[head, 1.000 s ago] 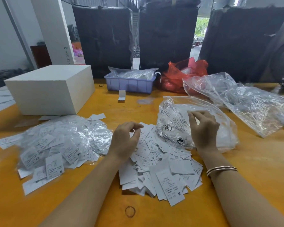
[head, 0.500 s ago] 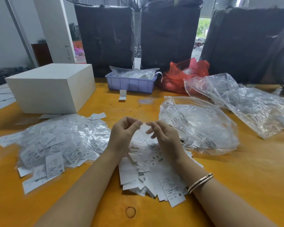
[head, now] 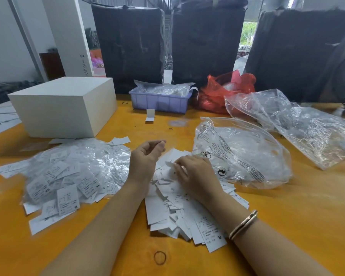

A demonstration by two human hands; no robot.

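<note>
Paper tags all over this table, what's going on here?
A person is working through a loose pile of white size tags on the orange table. The right hand pinches a tag at the top of the pile, while the left hand hovers just above it, fingertips meeting the thumb; whether it holds anything is unclear. A heap of tags in clear sleeves lies to the left, and a clear plastic bag to the right.

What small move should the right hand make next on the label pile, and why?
Probably lift one white label clear of the pile: the right hand seems to pinch its edge, and the left hand hovers beside, fingers curled.
</note>
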